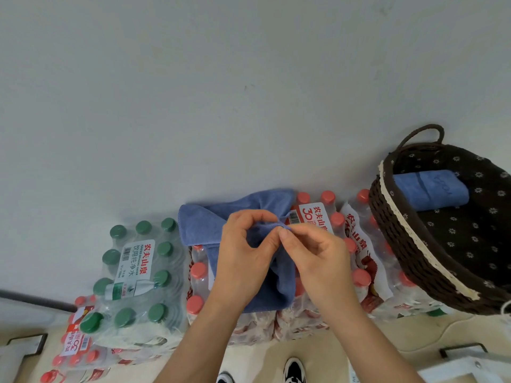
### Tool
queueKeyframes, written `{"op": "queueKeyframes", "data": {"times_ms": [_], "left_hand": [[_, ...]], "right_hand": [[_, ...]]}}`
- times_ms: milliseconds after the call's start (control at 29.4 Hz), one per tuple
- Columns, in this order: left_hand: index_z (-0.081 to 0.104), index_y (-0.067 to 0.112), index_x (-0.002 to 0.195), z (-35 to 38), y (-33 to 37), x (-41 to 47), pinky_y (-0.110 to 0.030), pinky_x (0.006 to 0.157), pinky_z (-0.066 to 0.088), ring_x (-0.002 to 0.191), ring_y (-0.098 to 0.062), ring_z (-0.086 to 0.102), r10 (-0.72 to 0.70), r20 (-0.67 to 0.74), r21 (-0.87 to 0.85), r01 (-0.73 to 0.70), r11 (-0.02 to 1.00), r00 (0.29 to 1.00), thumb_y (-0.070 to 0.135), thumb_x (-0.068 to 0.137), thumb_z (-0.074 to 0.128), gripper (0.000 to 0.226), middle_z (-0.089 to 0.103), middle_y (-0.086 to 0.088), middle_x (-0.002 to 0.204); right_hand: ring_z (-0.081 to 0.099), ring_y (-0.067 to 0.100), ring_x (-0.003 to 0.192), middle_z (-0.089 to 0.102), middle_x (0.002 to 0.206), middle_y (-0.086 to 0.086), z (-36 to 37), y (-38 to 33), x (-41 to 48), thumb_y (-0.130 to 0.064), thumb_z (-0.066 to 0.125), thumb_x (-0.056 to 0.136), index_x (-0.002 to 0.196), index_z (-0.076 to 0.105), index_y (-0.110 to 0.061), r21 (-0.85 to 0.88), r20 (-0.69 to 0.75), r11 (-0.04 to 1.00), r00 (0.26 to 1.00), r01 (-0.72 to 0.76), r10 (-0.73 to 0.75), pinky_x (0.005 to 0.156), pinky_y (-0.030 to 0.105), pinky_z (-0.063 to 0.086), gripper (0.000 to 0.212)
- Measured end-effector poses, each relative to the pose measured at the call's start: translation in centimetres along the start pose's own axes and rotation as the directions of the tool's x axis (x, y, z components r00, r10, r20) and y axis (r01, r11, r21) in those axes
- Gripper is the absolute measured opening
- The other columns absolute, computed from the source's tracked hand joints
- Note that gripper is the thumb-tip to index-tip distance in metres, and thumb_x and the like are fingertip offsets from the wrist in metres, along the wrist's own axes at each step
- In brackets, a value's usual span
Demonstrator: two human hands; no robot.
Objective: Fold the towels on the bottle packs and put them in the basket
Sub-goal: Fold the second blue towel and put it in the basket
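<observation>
Head view: a dark woven basket point(414, 258) with a cream trim and a flowered lining is sitting on the red-cap packs point(356, 258) at the right; inside it, a folded blue towel point(430, 189) is lying against the far side; nothing else is showing in it.

A second blue towel point(199, 225) is lying loose and rumpled on the red-cap packs, left of the basket and just beside the green-cap pack point(138, 272); its far edge is touching the wall point(193, 92).

The left hand point(243, 255) and the right hand point(315, 255) are meeting over the middle of this towel; the left grip is curling round a raised fold of cloth and pinching it; the right grip is pinching the same fold between thumb and forefinger, the other fingers hanging loosely bent; the two grips are almost touching.

The packs are standing on a pale floor point(276, 352) against a plain grey-white wall; another red-cap pack point(80, 352) is lying lower down at the left, partly under the green-cap one; a black-and-white shoe point(294, 370) is showing at the bottom edge.
</observation>
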State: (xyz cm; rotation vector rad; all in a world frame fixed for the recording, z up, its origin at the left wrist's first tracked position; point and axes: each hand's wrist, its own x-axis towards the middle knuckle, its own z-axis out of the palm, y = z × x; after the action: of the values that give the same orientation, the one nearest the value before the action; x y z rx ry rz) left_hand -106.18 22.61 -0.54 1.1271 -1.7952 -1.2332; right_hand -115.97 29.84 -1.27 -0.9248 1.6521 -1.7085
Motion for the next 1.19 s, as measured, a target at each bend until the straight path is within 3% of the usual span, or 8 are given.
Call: {"op": "queueKeyframes", "data": {"times_ms": [170, 340, 442, 579, 749, 919, 1055, 1191], "left_hand": [[0.056, 0.041, 0.086, 0.3, 0.1, 0.1, -0.009, 0.087, 0.034, 0.105, 0.002, 0.042, 0.128, -0.136, 0.195, -0.100, 0.976, 0.982, 0.028, 0.076, 0.077, 0.026, 0.045, 0.019, 0.105], [0.059, 0.039, 0.074, 0.1, -0.2, -0.2, -0.017, 0.074, 0.040, 0.080, -0.001, 0.053, 0.127, -0.092, 0.162, -0.111, 0.981, 0.988, 0.019, 0.080, 0.074, 0.025, 0.061, 0.015, 0.085], [0.062, 0.037, 0.076, -0.4, 0.0, -0.2, -0.023, 0.078, 0.045, 0.088, -0.006, 0.059, 0.098, -0.042, 0.101, -0.094, 0.991, 0.994, 0.018, 0.082, 0.073, 0.023, 0.064, 0.015, 0.086], [0.067, 0.039, 0.095, -1.4, -0.2, -0.6, -0.022, 0.084, 0.044, 0.103, -0.011, 0.058, 0.150, 0.037, 0.059, -0.152, 0.987, 0.988, 0.021, 0.080, 0.071, 0.023, 0.064, 0.020, 0.102], [0.053, 0.026, 0.120, -1.2, -3.5, -2.0, -0.010, 0.089, 0.039, 0.109, 0.000, 0.051, 0.163, -0.022, 0.112, -0.160, 0.981, 0.986, 0.004, 0.072, 0.061, 0.054, 0.057, 0.014, 0.116], [0.052, 0.028, 0.116, -1.8, -8.3, -3.5, -0.015, 0.072, 0.039, 0.093, -0.010, 0.049, -0.107, -0.132, 0.337, 0.146, 0.930, 0.986, -0.008, 0.065, 0.053, 0.063, 0.053, 0.005, 0.109], [0.060, 0.032, 0.087, -5.2, -9.2, -3.8, -0.046, 0.064, 0.055, 0.066, -0.017, 0.065, -0.319, -0.221, 0.238, 0.369, 0.899, 0.922, 0.004, 0.077, 0.058, 0.030, 0.067, 0.006, 0.077], [0.060, 0.011, 0.097, -9.7, -7.1, -2.6, -0.031, 0.044, 0.054, 0.046, -0.023, 0.063, -0.488, -0.300, -0.214, 0.440, 0.872, 0.820, 0.000, 0.092, 0.055, 0.013, 0.068, -0.013, 0.071]], "right_hand": [[0.065, 0.013, 0.069, 0.071, 0.074, 0.000, 0.1, -0.1, 0.9, -0.009, 0.064, 0.088, 0.085, 0.074, -0.010, 0.132, -0.002, 0.964, 0.973, -0.229, 0.231, 0.066, 0.024, 0.052, 0.010], [0.058, 0.014, 0.067, 0.066, 0.076, 0.008, -0.3, -0.6, 1.5, -0.014, 0.063, 0.090, 0.086, 0.075, -0.009, 0.162, 0.133, 0.921, 0.933, -0.354, 0.335, 0.066, 0.026, 0.050, 0.014], [0.061, 0.015, 0.070, 0.068, 0.078, 0.008, -0.2, -1.0, 1.8, -0.013, 0.062, 0.089, 0.087, 0.074, -0.008, 0.279, 0.213, 0.847, 0.889, -0.453, 0.406, 0.064, 0.023, 0.051, 0.013], [0.063, 0.014, 0.066, 0.070, 0.076, 0.009, 0.1, -1.6, 2.2, -0.010, 0.059, 0.092, 0.089, 0.072, -0.005, 0.361, 0.221, 0.801, 0.878, -0.478, 0.424, 0.058, 0.021, 0.052, 0.014], [0.060, 0.012, 0.058, 0.066, 0.069, 0.006, 0.8, -3.1, 3.7, 0.001, 0.058, 0.089, 0.086, 0.068, -0.005, 0.480, 0.111, 0.795, 0.925, -0.370, 0.364, 0.054, 0.019, 0.052, 0.013], [0.062, 0.010, 0.062, 0.067, 0.071, 0.004, 0.8, -5.7, 5.6, 0.003, 0.053, 0.091, 0.083, 0.070, -0.008, 0.576, 0.108, 0.773, 0.963, -0.264, 0.249, 0.057, 0.018, 0.052, 0.022], [0.068, 0.012, 0.071, 0.072, 0.077, 0.006, -0.1, -8.0, 7.1, 0.003, 0.051, 0.092, 0.090, 0.069, -0.006, 0.569, 0.083, 0.799, 0.981, -0.192, 0.177, 0.065, 0.018, 0.054, 0.020], [0.071, 0.016, 0.092, 0.076, 0.089, 0.005, -0.6, -8.7, 7.7, 0.008, 0.060, 0.085, 0.099, 0.070, -0.015, 0.314, 0.154, 0.943, 0.986, -0.114, 0.068, 0.084, 0.025, 0.055, 0.029]]}}
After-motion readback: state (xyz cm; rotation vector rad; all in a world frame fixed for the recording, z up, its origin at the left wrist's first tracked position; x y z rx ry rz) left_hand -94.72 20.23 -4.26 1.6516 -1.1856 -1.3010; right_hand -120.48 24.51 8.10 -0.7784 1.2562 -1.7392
